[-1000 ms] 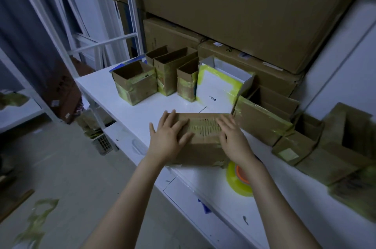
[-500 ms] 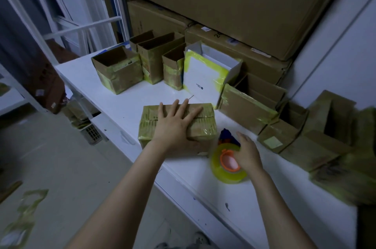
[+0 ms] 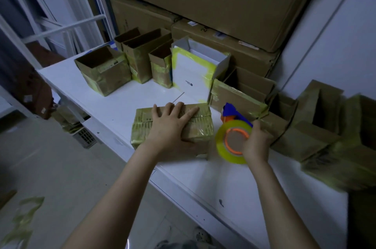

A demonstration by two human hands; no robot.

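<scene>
Where the white table (image 3: 97, 106) runs off to the left, an open brown box (image 3: 103, 73) stands at about ten o'clock from the taped parcel, well apart from it. Narrower open boxes (image 3: 146, 55) stand in a row just behind it. The taped parcel (image 3: 142, 126) lies flat near the table's front edge, wrapped in yellowish tape. The left hand (image 3: 171, 128) rests on its top, palm down, fingers straight and spread toward twelve o'clock, gripping nothing. At one o'clock from the parcel a white box (image 3: 193, 73) edged in bright yellow tape stands upright, open at the top. At three o'clock, just beside the parcel's right end, is the tape dispenser (image 3: 222, 145): a yellow roll on an orange hub, with a blue piece sticking up behind. The right hand (image 3: 256, 143) is clamped on the roll's right side, fingers curled over its rim. I cannot tell whether the roll rests on the table. Farther right, more open brown cartons (image 3: 240, 96) crowd against one another, blurred toward the edge. Large stacked cases (image 3: 203, 0) fill the wall behind.
</scene>
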